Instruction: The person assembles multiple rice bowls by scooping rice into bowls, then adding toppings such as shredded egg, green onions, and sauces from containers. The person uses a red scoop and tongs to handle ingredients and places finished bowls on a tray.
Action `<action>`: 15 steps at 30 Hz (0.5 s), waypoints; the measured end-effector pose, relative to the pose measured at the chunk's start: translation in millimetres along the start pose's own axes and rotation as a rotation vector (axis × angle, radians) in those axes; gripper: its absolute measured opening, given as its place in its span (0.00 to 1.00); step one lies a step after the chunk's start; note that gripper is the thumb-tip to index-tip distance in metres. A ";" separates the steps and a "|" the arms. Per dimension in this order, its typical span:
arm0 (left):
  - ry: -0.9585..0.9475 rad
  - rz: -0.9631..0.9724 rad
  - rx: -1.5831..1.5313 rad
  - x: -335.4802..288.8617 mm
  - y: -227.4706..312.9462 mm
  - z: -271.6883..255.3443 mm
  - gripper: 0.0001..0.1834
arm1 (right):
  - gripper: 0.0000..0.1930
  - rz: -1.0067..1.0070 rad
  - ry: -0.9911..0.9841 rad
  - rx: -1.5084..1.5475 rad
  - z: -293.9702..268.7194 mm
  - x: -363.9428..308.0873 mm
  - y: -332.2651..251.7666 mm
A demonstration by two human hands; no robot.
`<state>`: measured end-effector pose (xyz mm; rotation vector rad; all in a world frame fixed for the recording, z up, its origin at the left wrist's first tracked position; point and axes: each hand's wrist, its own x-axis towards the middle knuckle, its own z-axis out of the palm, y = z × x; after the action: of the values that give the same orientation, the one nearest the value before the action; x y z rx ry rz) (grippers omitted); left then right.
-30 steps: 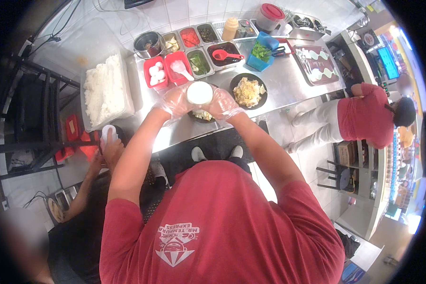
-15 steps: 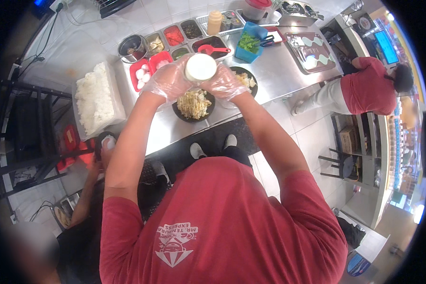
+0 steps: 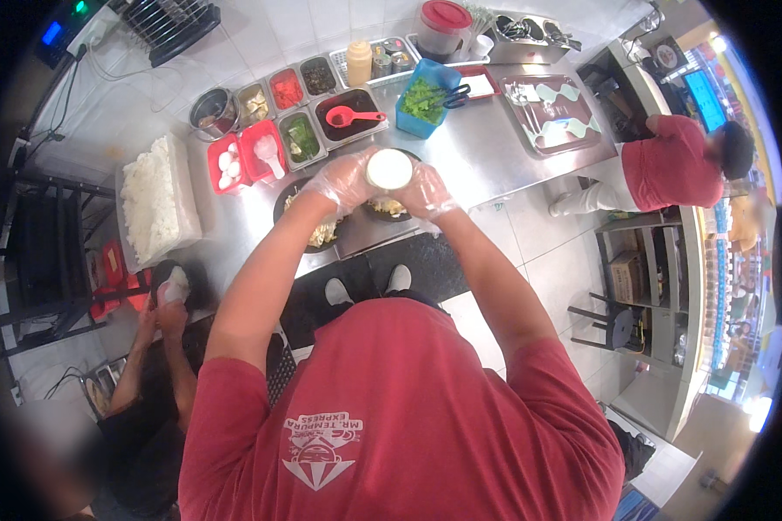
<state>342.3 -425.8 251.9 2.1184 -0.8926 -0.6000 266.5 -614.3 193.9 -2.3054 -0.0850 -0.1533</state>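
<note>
Both my hands, in clear plastic gloves, grip a white squeeze bottle (image 3: pixel 389 168), its round end facing up at me. My left hand (image 3: pixel 342 181) wraps its left side and my right hand (image 3: pixel 426 191) its right. The bottle's lower part is hidden. Beneath it, a dark plate of food (image 3: pixel 389 208) is mostly covered by the bottle and hands. Just left, partly behind my left forearm, another dark plate (image 3: pixel 311 247) holds shredded, pale-topped food.
Behind my hands stand sauce and topping pans (image 3: pixel 302 137), a red ladle (image 3: pixel 342 116) and a blue tub of greens (image 3: pixel 424 100). A rice tub (image 3: pixel 195 217) is at left. A co-worker's hands (image 3: pixel 172 314) work over a black bowl; another person (image 3: pixel 673 165) stands right.
My hands and the bottle have shifted right, from by the left plate to above the right one. The view has moved too. More of the co-worker's hands and bowl shows.
</note>
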 end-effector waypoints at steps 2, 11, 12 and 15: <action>0.043 -0.013 -0.171 5.3 17.9 -11.1 0.27 | 0.29 -0.003 -0.004 -0.062 -6.1 23.0 4.9; 0.050 -0.092 0.071 16.2 -8.3 6.3 0.27 | 0.25 0.032 -0.027 0.090 11.9 13.9 25.4; 0.070 -0.118 0.072 20.8 -15.4 6.3 0.26 | 0.26 0.029 -0.078 0.027 11.0 23.3 31.8; 0.147 -0.131 -0.264 28.3 3.7 -8.3 0.23 | 0.26 0.018 -0.081 0.091 -9.4 50.8 15.2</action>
<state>364.5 -445.1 256.3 1.9609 -0.5636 -0.5850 317.8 -630.8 196.1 -2.2207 -0.1100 -0.0450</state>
